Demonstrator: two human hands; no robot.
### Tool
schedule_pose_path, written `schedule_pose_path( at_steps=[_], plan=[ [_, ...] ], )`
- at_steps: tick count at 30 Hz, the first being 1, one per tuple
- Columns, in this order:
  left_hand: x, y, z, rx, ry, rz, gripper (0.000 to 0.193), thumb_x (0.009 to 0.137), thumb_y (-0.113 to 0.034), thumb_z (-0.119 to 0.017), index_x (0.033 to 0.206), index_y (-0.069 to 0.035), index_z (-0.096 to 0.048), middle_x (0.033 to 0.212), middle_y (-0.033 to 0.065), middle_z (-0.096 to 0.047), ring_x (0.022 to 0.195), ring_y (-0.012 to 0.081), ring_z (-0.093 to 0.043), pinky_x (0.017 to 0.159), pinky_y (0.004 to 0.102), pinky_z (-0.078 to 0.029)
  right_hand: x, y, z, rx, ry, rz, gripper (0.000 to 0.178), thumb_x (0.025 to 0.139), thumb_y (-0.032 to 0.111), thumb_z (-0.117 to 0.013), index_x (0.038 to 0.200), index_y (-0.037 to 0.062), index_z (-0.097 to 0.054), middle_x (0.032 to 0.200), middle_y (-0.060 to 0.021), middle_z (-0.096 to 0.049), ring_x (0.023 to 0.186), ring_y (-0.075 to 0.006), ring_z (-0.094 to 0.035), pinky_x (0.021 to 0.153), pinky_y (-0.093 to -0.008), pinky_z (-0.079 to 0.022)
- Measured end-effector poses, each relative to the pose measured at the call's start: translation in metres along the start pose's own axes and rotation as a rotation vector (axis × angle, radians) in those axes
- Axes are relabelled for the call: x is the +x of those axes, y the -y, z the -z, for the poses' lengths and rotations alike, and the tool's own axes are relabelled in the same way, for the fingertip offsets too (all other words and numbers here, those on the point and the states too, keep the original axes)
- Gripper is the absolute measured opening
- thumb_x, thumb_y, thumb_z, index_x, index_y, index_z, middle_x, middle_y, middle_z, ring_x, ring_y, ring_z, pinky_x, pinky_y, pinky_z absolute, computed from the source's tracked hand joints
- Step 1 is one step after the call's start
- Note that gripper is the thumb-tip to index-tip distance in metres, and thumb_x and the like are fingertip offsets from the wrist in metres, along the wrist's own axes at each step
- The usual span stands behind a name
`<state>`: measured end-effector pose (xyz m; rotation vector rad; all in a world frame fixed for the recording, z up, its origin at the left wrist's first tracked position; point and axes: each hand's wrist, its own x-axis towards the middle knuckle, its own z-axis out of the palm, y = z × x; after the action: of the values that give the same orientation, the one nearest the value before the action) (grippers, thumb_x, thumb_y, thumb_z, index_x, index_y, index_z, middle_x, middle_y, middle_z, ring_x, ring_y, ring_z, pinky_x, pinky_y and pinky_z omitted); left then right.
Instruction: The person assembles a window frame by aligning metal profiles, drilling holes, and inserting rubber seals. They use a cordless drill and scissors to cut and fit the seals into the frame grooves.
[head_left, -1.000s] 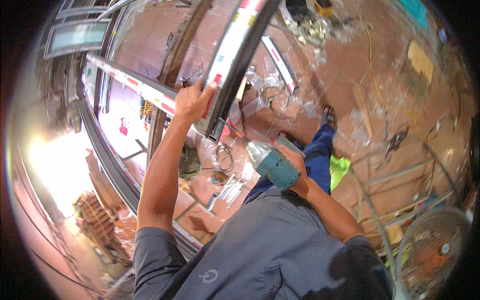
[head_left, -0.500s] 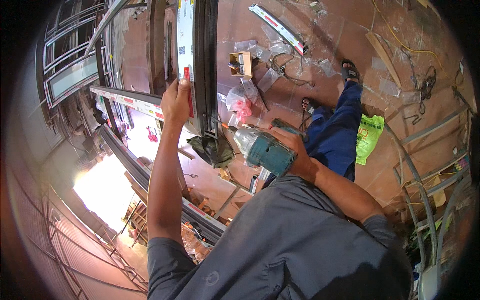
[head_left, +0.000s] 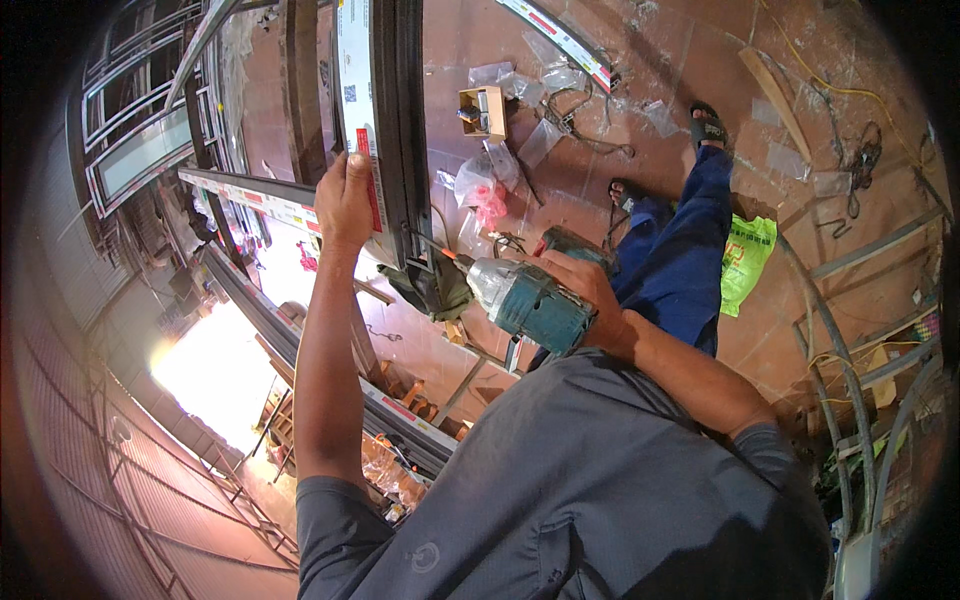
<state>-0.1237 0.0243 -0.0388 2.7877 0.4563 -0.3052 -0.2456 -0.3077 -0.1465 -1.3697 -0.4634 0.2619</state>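
Observation:
My left hand (head_left: 345,205) is closed around the edge of a dark metal frame profile (head_left: 402,140), faced with white and red protective film (head_left: 357,90). In my right hand (head_left: 588,285) is a teal cordless drill (head_left: 540,308), gripped by its handle, which my fingers partly hide. Its long thin bit (head_left: 432,246) points left at the lower end of the profile. Whether the tip touches the metal is too fine to tell. A crosspiece with similar film (head_left: 250,197) meets the profile beside my left hand.
An open cardboard box (head_left: 483,113), plastic bags (head_left: 480,195) and a loose film-covered strip (head_left: 560,40) lie on the tiled floor. A dark green bag (head_left: 430,292) sits below the profile. Metal tube frames (head_left: 835,340) stand at right, near a bright green bag (head_left: 748,265).
The profile and my left hand have shifted slightly left in view. The drill stays at the profile's lower end, with more of its bit showing. Both hands keep their holds.

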Motion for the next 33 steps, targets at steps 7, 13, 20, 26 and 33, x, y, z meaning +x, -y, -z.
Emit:
schedule_pose_path(
  at_steps=[7, 13, 20, 26, 33],
  plan=[
    [-0.002, -0.004, 0.001, -0.020, 0.021, 0.054, 0.084, 0.104, -0.073, -0.039, 0.106, 0.005, -0.070, 0.085, 0.0208, -0.070, 0.082, 0.0342, -0.067, 0.078, 0.0458, -0.049, 0.012, -0.028, 0.021, -0.273, 0.208, 0.046, 0.053, 0.093, 0.023, -0.065, 0.146, 0.0191, -0.061, 0.100, -0.0082, -0.067, 0.089, -0.0303, -0.071, 0.077, -0.0423, -0.056],
    [-0.001, 0.003, -0.001, -0.071, -0.002, 0.045, 0.085, 0.104, -0.074, -0.040, 0.100, 0.005, -0.069, 0.080, 0.0164, -0.067, 0.077, 0.0267, -0.062, 0.074, 0.0428, -0.048, 0.066, -0.029, 0.072, -0.642, 0.277, 0.342, 0.052, 0.091, 0.021, -0.067, 0.142, 0.0282, -0.065, 0.090, -0.0023, -0.063, 0.081, -0.0239, -0.066, 0.070, -0.0381, -0.052],
    [0.002, 0.003, -0.003, -0.181, 0.005, 0.054, 0.079, 0.106, -0.071, -0.044, 0.097, 0.004, -0.068, 0.077, 0.0086, -0.062, 0.074, 0.0176, -0.054, 0.069, 0.0374, -0.044, 0.037, -0.024, 0.040, -0.081, 0.244, 0.027, 0.028, 0.094, 0.021, -0.068, 0.121, 0.0188, -0.069, 0.097, -0.0080, -0.069, 0.087, -0.0303, -0.070, 0.081, -0.0431, -0.056],
    [-0.006, 0.008, -0.004, -0.259, -0.002, 0.091, 0.073, 0.107, -0.067, -0.046, 0.097, 0.002, -0.068, 0.078, 0.0038, -0.060, 0.075, 0.0127, -0.051, 0.067, 0.0334, -0.041, -0.011, 0.003, -0.013, 0.240, 0.281, -0.390, 0.036, 0.098, 0.030, -0.073, 0.126, 0.0090, -0.066, 0.119, -0.0125, -0.071, 0.107, -0.0299, -0.070, 0.094, -0.0434, -0.057],
    [-0.008, -0.004, -0.006, -0.265, -0.038, 0.083, 0.071, 0.108, -0.066, -0.046, 0.093, 0.001, -0.066, 0.075, 0.0007, -0.055, 0.073, 0.0111, -0.046, 0.065, 0.0324, -0.039, -0.015, -0.020, -0.015, -0.100, 0.058, 0.100, 0.030, 0.089, 0.024, -0.078, 0.113, 0.0079, -0.069, 0.104, -0.0116, -0.072, 0.097, -0.0323, -0.071, 0.087, -0.0435, -0.058]
  ],
)
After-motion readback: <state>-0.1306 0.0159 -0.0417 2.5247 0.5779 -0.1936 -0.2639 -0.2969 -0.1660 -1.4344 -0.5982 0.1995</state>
